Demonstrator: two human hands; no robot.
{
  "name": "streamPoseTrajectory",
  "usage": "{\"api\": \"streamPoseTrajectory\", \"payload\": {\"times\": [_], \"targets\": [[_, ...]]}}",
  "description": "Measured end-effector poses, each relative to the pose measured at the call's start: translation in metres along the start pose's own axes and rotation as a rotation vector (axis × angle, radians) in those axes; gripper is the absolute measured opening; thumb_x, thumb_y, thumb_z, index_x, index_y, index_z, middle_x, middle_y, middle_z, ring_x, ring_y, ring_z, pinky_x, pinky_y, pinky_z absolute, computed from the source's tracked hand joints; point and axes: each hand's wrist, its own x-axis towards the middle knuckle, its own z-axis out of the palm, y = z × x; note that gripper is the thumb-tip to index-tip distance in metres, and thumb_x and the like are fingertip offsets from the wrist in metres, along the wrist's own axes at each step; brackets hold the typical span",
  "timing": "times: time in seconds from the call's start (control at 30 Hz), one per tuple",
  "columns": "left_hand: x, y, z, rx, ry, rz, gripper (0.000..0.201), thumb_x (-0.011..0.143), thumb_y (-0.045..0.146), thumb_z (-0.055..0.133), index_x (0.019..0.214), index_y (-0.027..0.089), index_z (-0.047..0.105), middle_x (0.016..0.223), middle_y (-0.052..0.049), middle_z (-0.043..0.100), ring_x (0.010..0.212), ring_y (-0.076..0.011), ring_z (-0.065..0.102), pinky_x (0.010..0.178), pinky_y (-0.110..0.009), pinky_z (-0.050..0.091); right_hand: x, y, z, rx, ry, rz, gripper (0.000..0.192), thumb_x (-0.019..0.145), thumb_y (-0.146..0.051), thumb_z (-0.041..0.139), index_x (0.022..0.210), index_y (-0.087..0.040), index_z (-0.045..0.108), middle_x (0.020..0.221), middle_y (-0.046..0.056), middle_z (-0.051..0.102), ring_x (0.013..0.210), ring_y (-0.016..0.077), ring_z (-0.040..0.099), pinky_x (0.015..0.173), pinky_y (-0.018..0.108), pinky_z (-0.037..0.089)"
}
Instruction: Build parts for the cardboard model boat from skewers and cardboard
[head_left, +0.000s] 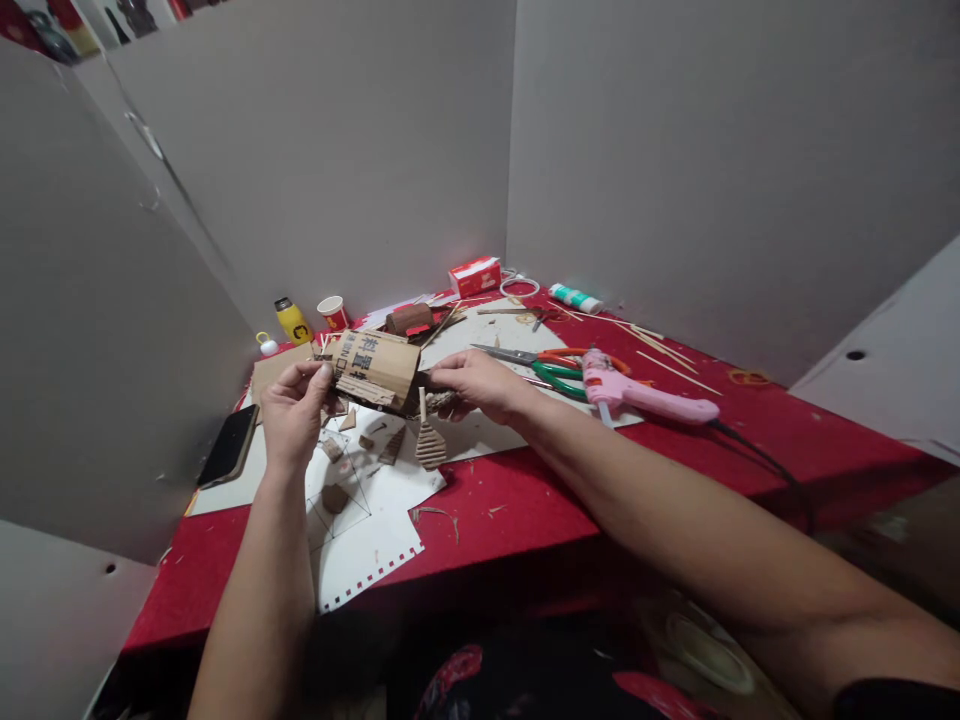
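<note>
Both hands hold a piece of brown corrugated cardboard [377, 367] with black printed characters, raised a little above the red table [525, 510]. My left hand [294, 412] pinches its left edge with thumb and fingers. My right hand [476, 382] grips its right end. Just below the cardboard lie small cut cardboard bits and a ribbed fan-shaped piece on a stick [430, 440], all on white paper sheets [360, 530].
A pink glue gun [645, 395] with a black cord and scissors with green and orange handles [551, 365] lie to the right. A phone [229, 445], yellow bottle [292, 320], paper cup [332, 312], red box [475, 276], glue stick [575, 298] and thin wooden sticks [660, 350] lie around. Grey partition walls enclose the table.
</note>
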Motion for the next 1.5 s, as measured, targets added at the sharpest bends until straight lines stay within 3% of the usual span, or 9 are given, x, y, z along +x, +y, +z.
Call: {"api": "streamPoseTrajectory", "payload": {"times": [0.43,0.57,0.67,0.83,1.13,1.33,1.5], "targets": [[-0.001,-0.003,0.004,-0.008,0.03,-0.02,0.021,0.067,0.032,0.08,0.075,0.015,0.07,0.055,0.003,0.065,0.037,-0.0074,0.055,0.037,-0.018,0.045,0.004,0.003,-0.002,0.025,0.011,-0.009,0.011,0.076,-0.012,0.059,0.065,-0.013,0.063,0.048,0.0,0.066,0.035,0.0091,0.057,0.034,0.015,0.042],[-0.001,-0.003,0.005,-0.013,0.103,-0.016,0.027,0.072,0.034,0.075,0.092,0.016,0.071,0.07,-0.001,0.072,0.042,-0.0087,0.061,0.039,-0.018,0.046,0.004,0.001,-0.001,0.039,0.02,-0.016,0.015,0.076,-0.011,0.058,0.061,-0.014,0.061,0.046,0.001,0.065,0.035,0.0094,0.057,0.034,0.016,0.042],[0.001,-0.002,0.001,-0.023,0.221,0.032,0.023,0.074,0.032,0.073,0.089,0.016,0.068,0.082,-0.002,0.074,0.044,-0.007,0.061,0.042,-0.017,0.048,0.006,0.002,-0.002,0.066,0.052,-0.025,0.016,0.076,-0.011,0.057,0.061,-0.015,0.06,0.048,0.001,0.066,0.036,0.0093,0.056,0.034,0.017,0.042],[0.006,-0.003,-0.006,-0.071,0.326,0.033,0.022,0.073,0.031,0.072,0.076,0.016,0.056,0.071,0.001,0.07,0.042,-0.0055,0.056,0.044,-0.016,0.046,0.009,0.004,-0.004,0.127,0.075,-0.038,0.016,0.078,-0.011,0.055,0.064,-0.015,0.062,0.052,0.002,0.068,0.04,0.01,0.058,0.035,0.017,0.043],[0.008,-0.015,-0.002,-0.204,0.263,-0.17,0.028,0.079,0.035,0.065,0.065,0.018,0.047,0.052,0.006,0.055,0.04,-0.0064,0.053,0.041,-0.015,0.041,0.005,0.003,-0.001,0.187,-0.017,-0.019,0.019,0.077,-0.011,0.052,0.061,-0.013,0.062,0.055,0.004,0.069,0.039,0.0086,0.057,0.034,0.015,0.041],[0.002,-0.018,0.008,-0.26,0.205,-0.221,0.038,0.08,0.038,0.066,0.058,0.019,0.042,0.042,0.009,0.04,0.034,-0.0064,0.044,0.036,-0.017,0.036,0.004,0.002,0.0,0.231,-0.072,0.014,0.019,0.078,-0.01,0.051,0.063,-0.013,0.063,0.054,0.004,0.069,0.038,0.0086,0.055,0.034,0.016,0.041],[-0.001,-0.022,0.013,-0.31,0.237,-0.263,0.049,0.078,0.044,0.068,0.052,0.02,0.035,0.04,0.009,0.038,0.034,-0.006,0.043,0.036,-0.017,0.036,0.004,0.001,0.001,0.261,-0.067,0.015,0.022,0.08,-0.01,0.05,0.063,-0.013,0.062,0.054,0.003,0.068,0.038,0.0088,0.055,0.033,0.016,0.041]]}}
